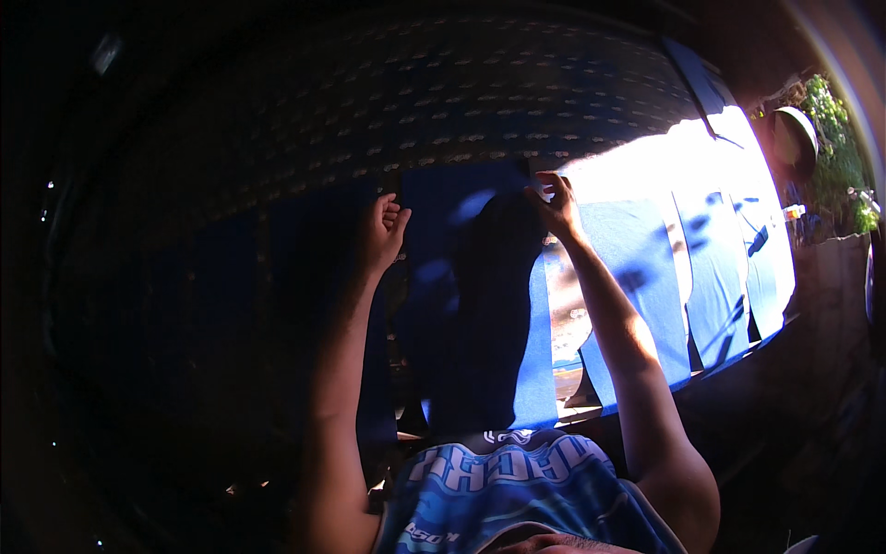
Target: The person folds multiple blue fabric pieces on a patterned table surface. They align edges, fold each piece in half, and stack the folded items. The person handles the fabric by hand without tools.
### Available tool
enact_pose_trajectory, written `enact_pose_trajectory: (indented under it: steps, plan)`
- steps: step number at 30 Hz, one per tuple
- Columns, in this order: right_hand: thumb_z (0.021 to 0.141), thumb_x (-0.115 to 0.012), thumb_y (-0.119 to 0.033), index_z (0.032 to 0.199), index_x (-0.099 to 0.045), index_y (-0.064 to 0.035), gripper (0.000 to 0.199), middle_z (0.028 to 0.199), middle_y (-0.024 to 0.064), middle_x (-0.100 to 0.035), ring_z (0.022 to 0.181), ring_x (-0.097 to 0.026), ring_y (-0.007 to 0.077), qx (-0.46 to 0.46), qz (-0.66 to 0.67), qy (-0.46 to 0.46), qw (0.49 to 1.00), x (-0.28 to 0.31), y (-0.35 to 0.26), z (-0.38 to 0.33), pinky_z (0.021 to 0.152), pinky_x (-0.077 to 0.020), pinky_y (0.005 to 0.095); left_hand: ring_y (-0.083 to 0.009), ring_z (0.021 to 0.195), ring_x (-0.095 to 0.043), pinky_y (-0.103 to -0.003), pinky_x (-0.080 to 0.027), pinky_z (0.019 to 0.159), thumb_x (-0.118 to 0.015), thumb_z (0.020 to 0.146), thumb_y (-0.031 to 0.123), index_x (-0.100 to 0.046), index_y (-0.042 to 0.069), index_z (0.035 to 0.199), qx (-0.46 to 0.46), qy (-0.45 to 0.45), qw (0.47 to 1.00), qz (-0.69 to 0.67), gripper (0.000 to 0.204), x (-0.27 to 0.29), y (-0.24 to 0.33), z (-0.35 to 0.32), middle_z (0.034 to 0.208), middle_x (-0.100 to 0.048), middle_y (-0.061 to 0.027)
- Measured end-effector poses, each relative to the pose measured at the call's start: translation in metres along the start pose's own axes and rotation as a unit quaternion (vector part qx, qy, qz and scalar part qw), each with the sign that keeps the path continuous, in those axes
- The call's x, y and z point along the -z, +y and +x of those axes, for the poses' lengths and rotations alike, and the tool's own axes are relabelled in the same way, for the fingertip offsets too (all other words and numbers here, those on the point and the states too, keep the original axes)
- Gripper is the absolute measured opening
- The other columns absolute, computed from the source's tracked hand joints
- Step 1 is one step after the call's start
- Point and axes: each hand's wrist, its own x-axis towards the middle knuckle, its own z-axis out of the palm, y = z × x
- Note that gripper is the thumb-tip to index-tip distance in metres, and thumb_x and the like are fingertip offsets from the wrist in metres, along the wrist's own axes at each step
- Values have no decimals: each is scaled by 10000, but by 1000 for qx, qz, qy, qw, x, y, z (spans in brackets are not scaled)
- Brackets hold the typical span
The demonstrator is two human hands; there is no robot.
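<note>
My left hand [386,228] is at the left edge of a dark blue cloth panel [434,208], near its far end. The fingers are loosely curled and the thumb stands apart; I see nothing between them. My right hand [558,212] is at the same panel's far right corner, with thumb and bent fingers apart around a small gap. Whether either hand touches the cloth is hard to tell in the shade. A dark shadow covers the middle of the panel, and sunlight catches its lower right edge.
More blue cloth strips [632,277] lie side by side to the right, partly in glaring sun. Beyond my hands, a dark surface [415,102] carries rows of small pale marks. At the right are a round, pale object [794,143] and green plants [835,129]. The left side is deep in shadow.
</note>
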Motion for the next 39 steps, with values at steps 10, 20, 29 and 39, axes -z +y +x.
enact_pose_trajectory:
  steps: [10,20,29,39]
  plan:
    - [957,-787,-243,834,-768,-49,230,791,102,-679,731,-689,292,-62,-155,-217,962,153,-76,-283,676,-546,415,-224,766,-728,-360,-564,704,-795,997,240,-649,39,1014,199,-83,961,174,250,33,101,-315,848,-729,-116]
    - [994,-728,-318,779,-694,-54,342,815,140,-677,770,-697,361,26,-148,-186,971,149,-74,-349,713,-566,464,-130,721,-605,-320,-496,670,-752,1016,148,-628,29,1089,181,65,977,90,187,-8,63,-368,820,-656,-43]
    - [948,-763,-426,768,-732,-52,415,790,148,-721,744,-722,381,-15,-84,-305,949,166,-75,-344,698,-572,461,-119,702,-604,-292,-502,700,-772,975,98,-637,34,1128,159,133,969,133,214,-24,80,-364,788,-651,-22]
    - [941,-751,-428,876,-759,-78,356,804,174,-736,778,-738,402,30,-55,-301,951,165,-56,-353,737,-594,485,-117,654,-558,-290,-476,672,-745,957,49,-634,44,1105,106,175,974,101,185,-28,49,-368,725,-594,9]
